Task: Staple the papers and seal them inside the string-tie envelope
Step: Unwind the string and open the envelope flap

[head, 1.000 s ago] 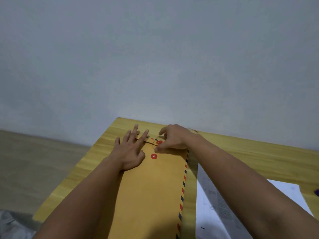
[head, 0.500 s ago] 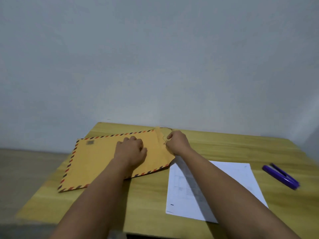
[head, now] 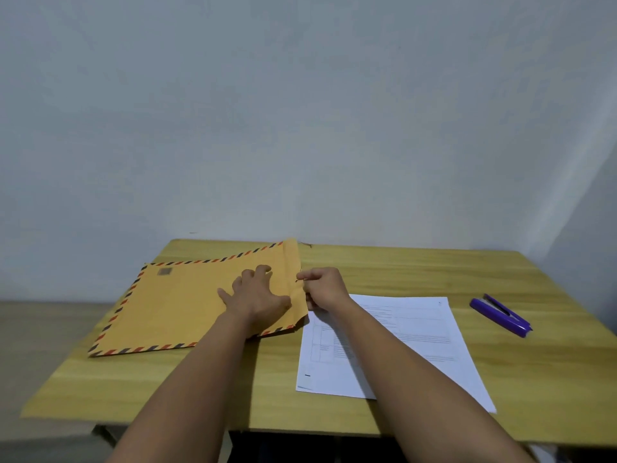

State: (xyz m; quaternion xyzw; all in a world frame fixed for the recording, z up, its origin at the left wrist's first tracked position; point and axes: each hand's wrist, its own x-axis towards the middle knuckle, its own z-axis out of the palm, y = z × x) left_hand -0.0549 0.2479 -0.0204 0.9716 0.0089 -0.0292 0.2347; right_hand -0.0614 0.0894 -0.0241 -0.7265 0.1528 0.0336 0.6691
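A tan string-tie envelope (head: 187,309) with a red-and-blue striped border lies flat on the left half of the wooden table (head: 400,272), its flap end pointing right. My left hand (head: 257,295) presses down on the envelope near the flap, fingers spread. My right hand (head: 325,287) pinches the flap's edge and its thin string. White printed papers (head: 417,332) lie on the table to the right, partly under my right forearm. A purple stapler (head: 500,315) rests at the far right.
A bare grey wall stands right behind the table's far edge. The floor shows past the table's left edge. A short bit of dark string (head: 305,243) lies near the far edge behind the flap.
The view pulled back and the envelope now lies sideways instead of lengthwise. My right hand shifted from the red string buttons to the flap's edge; my left hand opened flatter on the envelope.
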